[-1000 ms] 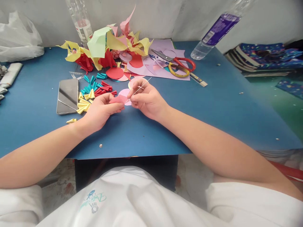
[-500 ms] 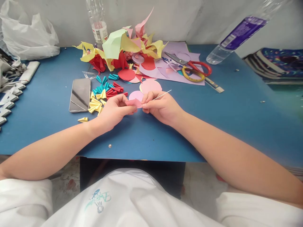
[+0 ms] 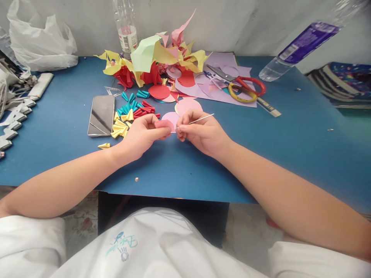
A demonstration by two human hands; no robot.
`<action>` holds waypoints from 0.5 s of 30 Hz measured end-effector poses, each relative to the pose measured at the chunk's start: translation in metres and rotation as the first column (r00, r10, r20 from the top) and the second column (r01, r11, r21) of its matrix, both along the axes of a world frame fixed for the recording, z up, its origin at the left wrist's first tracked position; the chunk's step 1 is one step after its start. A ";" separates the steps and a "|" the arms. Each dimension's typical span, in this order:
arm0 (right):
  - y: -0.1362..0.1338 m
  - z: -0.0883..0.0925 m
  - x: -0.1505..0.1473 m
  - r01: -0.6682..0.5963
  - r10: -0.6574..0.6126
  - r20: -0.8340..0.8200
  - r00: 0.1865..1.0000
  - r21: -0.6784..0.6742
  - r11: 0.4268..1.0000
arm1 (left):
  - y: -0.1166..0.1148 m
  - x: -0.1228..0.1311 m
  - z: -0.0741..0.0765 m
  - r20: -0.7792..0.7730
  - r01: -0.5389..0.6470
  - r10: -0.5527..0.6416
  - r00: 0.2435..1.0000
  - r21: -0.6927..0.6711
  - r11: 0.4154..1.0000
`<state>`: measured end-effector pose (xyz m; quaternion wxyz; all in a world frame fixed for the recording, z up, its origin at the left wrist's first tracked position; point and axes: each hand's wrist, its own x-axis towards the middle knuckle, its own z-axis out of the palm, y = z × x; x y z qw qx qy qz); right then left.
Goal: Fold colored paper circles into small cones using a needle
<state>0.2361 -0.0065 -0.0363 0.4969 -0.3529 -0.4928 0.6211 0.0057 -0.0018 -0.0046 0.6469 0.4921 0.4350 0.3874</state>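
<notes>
pinching pink paper [image 3: 163, 124] in our left hand [image 3: 144, 134] and a thin white stick [image 3: 202, 118] in our right hand [image 3: 201, 133], its tip between them, we could crease the paper if the stick presses hard.

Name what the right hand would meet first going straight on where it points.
The right hand would probably meet the pink paper pinched in the left hand, though depth is unclear.

head view | from the wearer's head | faces forward, down | near blue table [image 3: 174, 170]
</notes>
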 end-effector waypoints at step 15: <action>-0.004 -0.001 -0.014 0.169 -0.170 0.024 0.985 0.054 0.984 | 0.001 0.002 -0.002 0.095 -0.006 0.016 0.995 -0.102 0.995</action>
